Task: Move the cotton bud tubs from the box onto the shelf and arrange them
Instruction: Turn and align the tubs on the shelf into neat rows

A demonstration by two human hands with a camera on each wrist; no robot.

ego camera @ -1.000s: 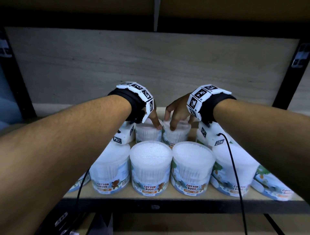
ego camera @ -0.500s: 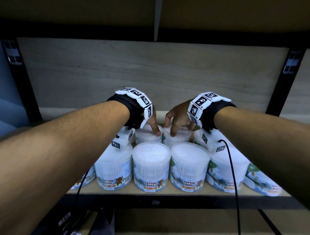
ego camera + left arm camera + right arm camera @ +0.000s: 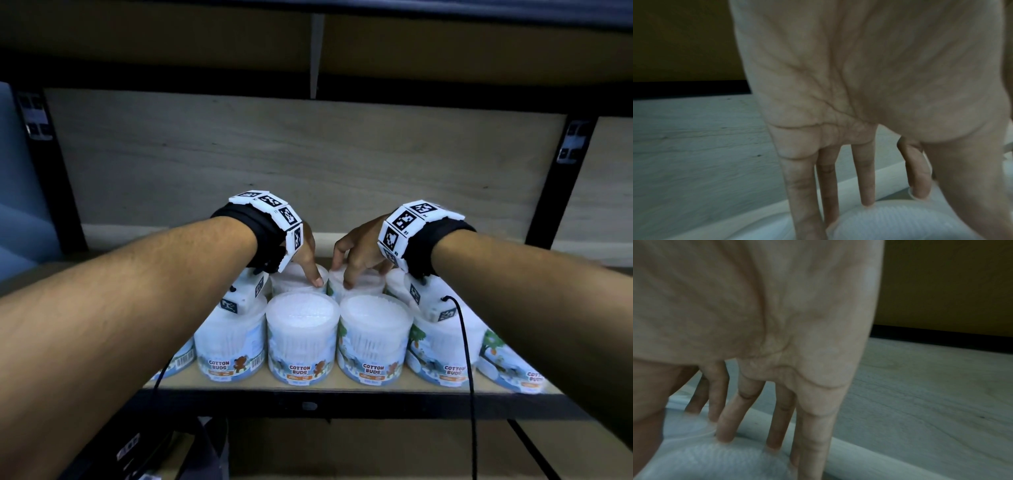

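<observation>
Two white cotton bud tubs stand in a back row on the shelf point(image 3: 239, 385). My left hand point(image 3: 310, 269) reaches down over the left tub point(image 3: 294, 279), thumb on its near rim and fingers at its far rim; its ribbed lid point(image 3: 910, 224) shows in the left wrist view. My right hand point(image 3: 352, 270) grips the right tub point(image 3: 363, 287) the same way, fingertips around the lid point(image 3: 715, 462). A front row of several labelled tubs point(image 3: 303, 339) hides both tubs' sides.
The wooden back panel point(image 3: 308, 154) is close behind the hands, with bare shelf board point(image 3: 513, 260) to the right of them. Black uprights point(image 3: 51, 171) point(image 3: 555, 181) flank the bay and an upper shelf point(image 3: 445, 44) hangs above. A black cable point(image 3: 469, 359) trails off my right wrist.
Both hands have come down with their tubs, which now sit lower behind the front row. The head view has drawn back and tilted up slightly.
</observation>
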